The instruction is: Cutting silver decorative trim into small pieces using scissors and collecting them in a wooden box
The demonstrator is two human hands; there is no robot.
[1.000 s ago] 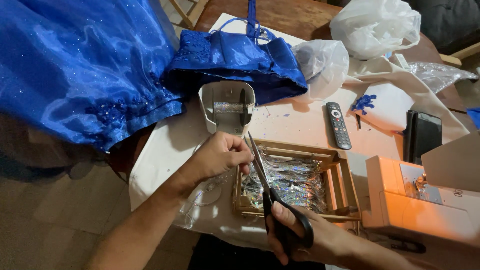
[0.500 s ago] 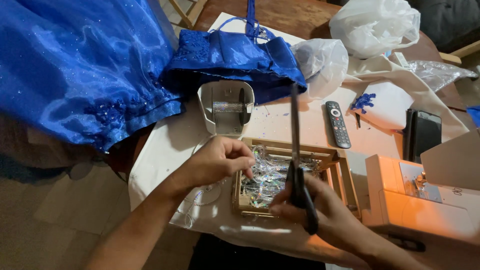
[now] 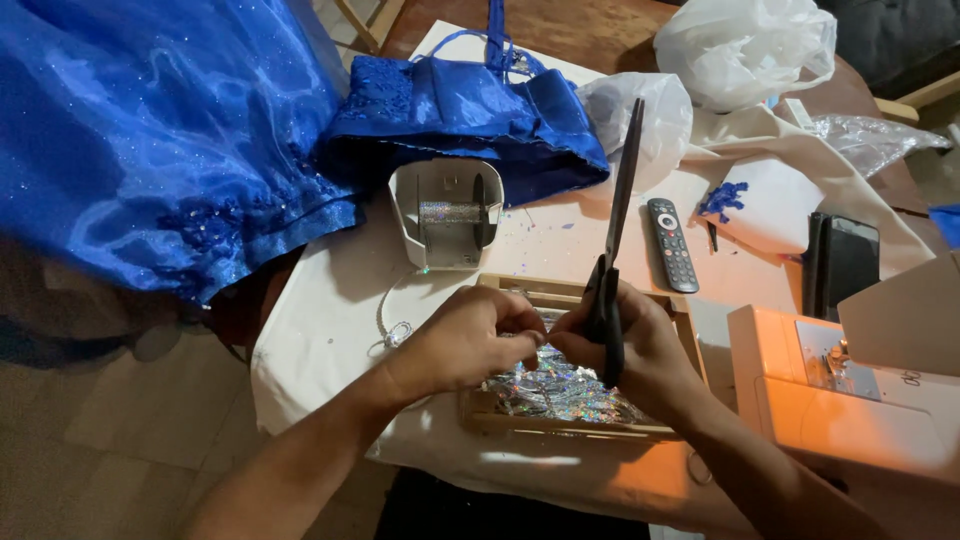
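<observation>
My right hand (image 3: 640, 345) grips black scissors (image 3: 615, 225) by the handles, blades shut and pointing up and away. My left hand (image 3: 470, 340) is closed beside it, fingertips pinching something small and shiny where the two hands meet. Both hands hover over a shallow wooden tray (image 3: 570, 425) filled with glittering silver sequins (image 3: 560, 392). A white dispenser (image 3: 447, 215) holding a roll of silver sequin trim stands just beyond the tray.
A blue sparkly dress (image 3: 200, 130) covers the table's left and far side. A black remote (image 3: 672, 245), a dark phone (image 3: 845, 262), white plastic bags (image 3: 745, 50) and an orange-lit sewing machine (image 3: 850, 395) lie to the right. A thin silver strand (image 3: 395, 330) curls by the tray.
The scissors swung from lying slanted across the tray to pointing upright. My right hand rose from the tray's near edge and met my left hand over the sequins.
</observation>
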